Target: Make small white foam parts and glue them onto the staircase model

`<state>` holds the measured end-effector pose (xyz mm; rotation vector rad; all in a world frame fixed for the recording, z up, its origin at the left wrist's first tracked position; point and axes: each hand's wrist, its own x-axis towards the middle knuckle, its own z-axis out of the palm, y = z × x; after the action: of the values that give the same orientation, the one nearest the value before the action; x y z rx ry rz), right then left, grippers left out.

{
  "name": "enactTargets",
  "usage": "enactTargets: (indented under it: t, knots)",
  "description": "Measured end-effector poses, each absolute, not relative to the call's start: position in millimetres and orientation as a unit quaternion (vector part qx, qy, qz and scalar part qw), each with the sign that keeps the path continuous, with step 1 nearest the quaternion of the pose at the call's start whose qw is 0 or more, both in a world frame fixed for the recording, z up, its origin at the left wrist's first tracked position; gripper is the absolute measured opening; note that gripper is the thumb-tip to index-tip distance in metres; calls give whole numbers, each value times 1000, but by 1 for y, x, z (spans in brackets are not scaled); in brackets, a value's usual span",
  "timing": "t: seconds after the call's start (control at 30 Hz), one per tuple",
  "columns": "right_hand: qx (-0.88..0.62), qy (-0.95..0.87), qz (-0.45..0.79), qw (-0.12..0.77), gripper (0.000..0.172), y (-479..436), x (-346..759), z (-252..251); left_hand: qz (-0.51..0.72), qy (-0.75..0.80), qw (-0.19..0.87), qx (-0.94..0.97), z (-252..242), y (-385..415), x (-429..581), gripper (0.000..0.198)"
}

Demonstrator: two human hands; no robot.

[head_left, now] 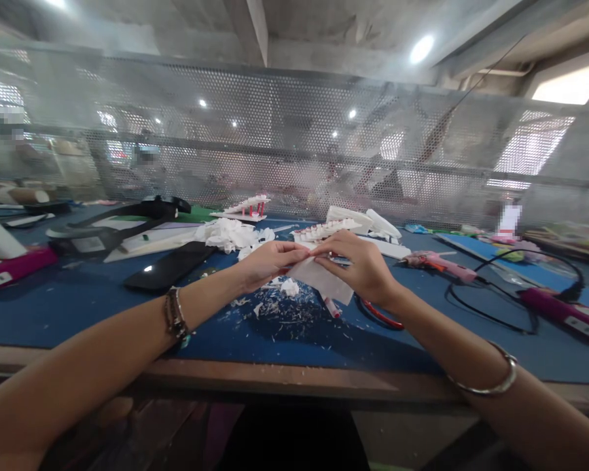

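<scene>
Between my two hands hangs a thin white sheet of paper [324, 280], its lower part drooping below my right fingers. My left hand [267, 265] pinches the paper's upper left edge with fingertips closed. Close against it, my right hand [360, 265] grips the same edge between thumb and fingers. Beneath them, small white scraps [289, 288] are strewn over the blue table. A red-and-white stick [332, 307] lies just under the paper. Beside my right wrist is a red curved handle [380, 316], partly hidden by the hand.
Crumpled white paper [228, 234] and a black phone [171, 267] lie to the left. Behind stands a small white stepped model with red posts [252, 208]. A pink glue gun [442, 263] and its black cable are on the right, near a magenta power strip [562, 315].
</scene>
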<state>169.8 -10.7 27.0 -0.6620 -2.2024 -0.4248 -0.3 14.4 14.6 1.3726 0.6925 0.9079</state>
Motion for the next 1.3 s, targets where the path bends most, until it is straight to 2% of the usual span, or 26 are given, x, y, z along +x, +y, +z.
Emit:
enactTargets:
  t: [0.23,0.47,0.6,0.73,0.83,0.9,1.07,1.3]
  knots:
    - [-297,-864,-122,387,7,-8,170,27,414,290,569,648,10,13,1,10]
    - [-349,-836,65,418,8,-6,169,23,471,269,510,668,4,8,6,8]
    - [-350,-817,105,446,9,-6,167,20,489,291,425,704,5,5,7,10]
    - [-352,-803,92,472,12,-8,164,19,497,270,300,768,7,5,4,15]
    - [-358,-794,89,482,11,-10,163,19,505,258,254,783,8,7,3,13]
    - [-361,-789,106,486,11,-10,164,21,504,260,278,776,9,8,3,12]
    - [-358,-778,164,489,9,-12,166,27,510,237,424,710,6,11,4,12]
    - [-330,-743,261,520,6,-11,163,25,516,239,493,659,3,12,6,14]
